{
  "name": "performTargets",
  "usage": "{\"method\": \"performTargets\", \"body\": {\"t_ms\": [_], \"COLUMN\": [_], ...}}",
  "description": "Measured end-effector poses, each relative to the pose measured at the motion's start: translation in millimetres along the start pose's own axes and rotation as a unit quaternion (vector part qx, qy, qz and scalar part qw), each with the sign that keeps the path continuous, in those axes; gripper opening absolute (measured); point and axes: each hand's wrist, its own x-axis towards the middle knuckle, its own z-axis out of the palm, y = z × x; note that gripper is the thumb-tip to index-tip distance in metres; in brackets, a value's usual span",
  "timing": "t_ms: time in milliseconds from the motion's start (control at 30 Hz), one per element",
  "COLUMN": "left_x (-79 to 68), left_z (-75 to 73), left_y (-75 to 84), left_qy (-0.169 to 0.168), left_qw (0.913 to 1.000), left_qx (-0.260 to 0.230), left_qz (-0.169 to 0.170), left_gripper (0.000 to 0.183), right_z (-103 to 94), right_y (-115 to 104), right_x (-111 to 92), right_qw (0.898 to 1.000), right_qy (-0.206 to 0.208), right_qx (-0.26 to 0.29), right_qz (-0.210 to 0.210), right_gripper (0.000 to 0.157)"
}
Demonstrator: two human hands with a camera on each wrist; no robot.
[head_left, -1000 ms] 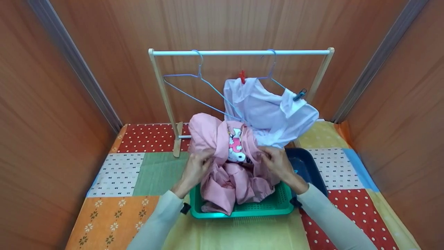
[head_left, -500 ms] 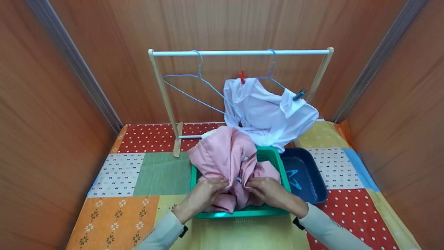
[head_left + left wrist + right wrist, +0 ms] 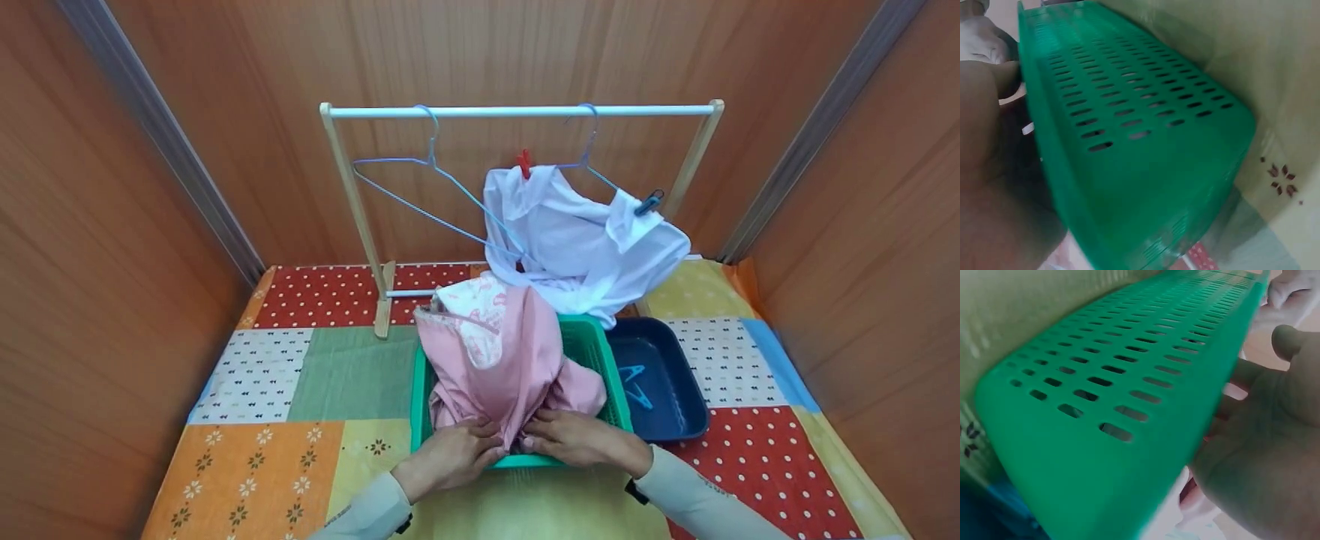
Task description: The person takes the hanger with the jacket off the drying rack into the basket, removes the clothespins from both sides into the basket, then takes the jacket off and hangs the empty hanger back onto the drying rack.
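Pink garment [image 3: 529, 345] fabric bunches at the person's fingers [image 3: 480, 427]: the left hand [image 3: 454, 454] and right hand [image 3: 574, 439] lie near each other on its near end, thumbs inward, and I cannot tell whether the fingers pinch it or only press. Both hands reach over the near rim of a green basket [image 3: 417, 397], where the garment sits heaped, its far end showing a white printed part [image 3: 480, 300]. Just beside the basket, on the right hand's side, a navy tray [image 3: 675, 409] holds two light-blue pegs [image 3: 640, 397]. Behind stands a rack [image 3: 510, 112]; from its rail hang a thin blue hanger [image 3: 433, 163] and a second hanger [image 3: 584, 159] bearing a white garment [image 3: 577, 240], with a red peg [image 3: 524, 163] and a dark peg [image 3: 649, 202] on it. Patchwork cloth [image 3: 360, 375] covers the worktop, and wood-grain panels [image 3: 480, 45] rise around.
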Motion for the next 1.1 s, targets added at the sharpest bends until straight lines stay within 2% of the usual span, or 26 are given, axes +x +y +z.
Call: {"method": "performTargets", "body": {"t_ms": [133, 300, 467, 633, 733, 867, 933, 1000, 1100], "left_x": [0.2, 0.5, -2.9, -4.8, -6.2, -6.8, -5.8, -4.4, -2.5], "left_z": [5.3, 1.9, -12.1, -32.6, -44.1, -56.0, -60.5, -64.2, -67.9], "left_y": [-0.7, -1.1, -0.4, -3.2, -10.6, -26.5, -36.5, -47.7, -63.8], "left_qy": [-0.023, -0.004, 0.04, 0.129, 0.206, 0.288, 0.301, 0.297, 0.27], "left_qw": [0.9994, 0.9993, 0.9977, 0.9892, 0.9737, 0.944, 0.9325, 0.9211, 0.9014], "left_qx": [-0.008, -0.034, -0.054, -0.055, -0.069, -0.105, -0.134, -0.183, -0.263], "left_qz": [-0.023, -0.012, -0.01, -0.041, -0.07, -0.121, -0.147, -0.173, -0.213], "left_gripper": [0.045, 0.04, 0.034, 0.028, 0.024, 0.029, 0.035, 0.045, 0.06], "right_z": [1.3, -3.7, -17.2, -43.4, -62.1, -82.9, -90.6, -96.6, -103.3], "right_y": [2, 0, -5, -10, -10, -3, 3, 11, 24], "right_x": [4, 3, -5, -12, -15, -13, -10, -5, 5], "right_qw": [1.0, 1.0, 1.0, 0.997, 0.993, 0.98, 0.97, 0.962, 0.96], "right_qy": [-0.005, -0.016, -0.01, 0.02, 0.068, 0.183, 0.235, 0.267, 0.27], "right_qx": [-0.004, 0.012, 0.024, 0.069, 0.094, 0.075, 0.057, 0.05, 0.059], "right_qz": [-0.013, 0.007, 0.015, 0.013, 0.002, -0.011, -0.008, 0.003, 0.037], "right_gripper": [0.045, 0.045, 0.041, 0.03, 0.024, 0.023, 0.024, 0.03, 0.044]}}
